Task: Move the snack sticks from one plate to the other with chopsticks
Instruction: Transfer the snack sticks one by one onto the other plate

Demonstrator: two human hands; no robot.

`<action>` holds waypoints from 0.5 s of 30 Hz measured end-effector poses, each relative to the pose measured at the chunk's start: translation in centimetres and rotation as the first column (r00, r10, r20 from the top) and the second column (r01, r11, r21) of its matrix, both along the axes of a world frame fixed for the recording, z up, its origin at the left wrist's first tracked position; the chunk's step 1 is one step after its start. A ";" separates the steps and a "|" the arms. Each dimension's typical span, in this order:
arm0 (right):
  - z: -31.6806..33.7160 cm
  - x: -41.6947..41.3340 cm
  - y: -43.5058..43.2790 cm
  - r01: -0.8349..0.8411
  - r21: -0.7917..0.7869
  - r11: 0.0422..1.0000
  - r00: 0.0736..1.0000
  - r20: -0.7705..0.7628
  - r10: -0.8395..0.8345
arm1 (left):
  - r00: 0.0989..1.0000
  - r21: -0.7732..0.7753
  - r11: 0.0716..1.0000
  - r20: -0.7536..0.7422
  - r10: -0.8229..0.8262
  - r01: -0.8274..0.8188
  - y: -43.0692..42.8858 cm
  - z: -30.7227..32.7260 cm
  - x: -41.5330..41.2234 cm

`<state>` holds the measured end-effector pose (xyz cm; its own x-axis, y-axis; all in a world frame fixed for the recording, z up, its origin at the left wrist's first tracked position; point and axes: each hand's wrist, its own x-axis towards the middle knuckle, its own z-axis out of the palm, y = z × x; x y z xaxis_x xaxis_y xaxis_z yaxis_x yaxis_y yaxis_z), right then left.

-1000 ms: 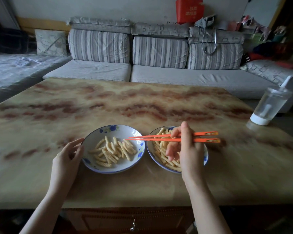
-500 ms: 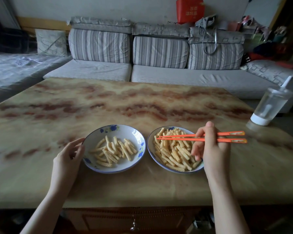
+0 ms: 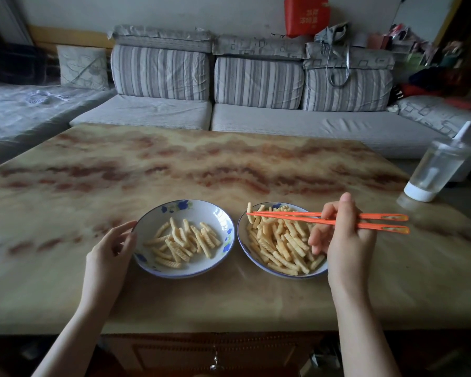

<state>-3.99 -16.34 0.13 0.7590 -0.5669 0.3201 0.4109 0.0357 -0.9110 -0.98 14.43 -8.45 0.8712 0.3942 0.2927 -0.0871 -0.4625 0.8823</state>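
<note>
Right hand (image 3: 343,240): fingers curled round the orange chopsticks (image 3: 310,217) at mid-length, above the right plate's (image 3: 243,247) right side.
Chopsticks: nearly level and pointing left, with the tips close together over that plate's far-left rim. Cannot tell if they pinch a stick.
Snack sticks (image 3: 280,246): heaped in the right plate, with fewer in the left plate (image 3: 201,207).
Plates: side by side near the table's (image 3: 174,164) front edge, rims narrowly apart.
Left hand (image 3: 109,248): relaxed fingers rest against the left plate's outer rim, gripping nothing.
Room: the tabletop stretches wide behind both plates. A clear bottle (image 3: 435,170) stands at the right edge, well apart.
</note>
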 end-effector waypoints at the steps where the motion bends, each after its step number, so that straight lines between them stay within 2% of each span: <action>1: 0.1 -0.1 0.1 0.008 0.016 1.000 1.000 0.007 -0.008 | 1.000 -0.005 1.000 -0.002 0.003 -0.003 0.0 0.1 0.0; 4: 0.5 -0.3 0.5 0.007 0.060 0.998 1.000 0.028 -0.008 | 1.000 -0.013 1.000 0.003 0.008 -0.008 -0.2 0.1 -0.1; 8: 0.5 -0.4 1.8 -0.086 0.094 0.992 0.996 0.023 0.084 | 1.000 0.000 1.000 -0.002 0.007 -0.007 -0.1 0.1 -0.1; 15: -0.9 0.2 4.5 -0.261 -0.014 0.965 0.965 -0.034 0.261 | 1.000 0.000 1.000 -0.002 0.002 -0.002 0.0 0.1 -0.1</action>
<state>-3.83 -11.80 -0.77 0.8899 -0.3419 0.3019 0.3603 0.1209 -0.9250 -1.04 14.43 -8.40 0.8709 0.3962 0.2908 -0.0842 -0.4627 0.8825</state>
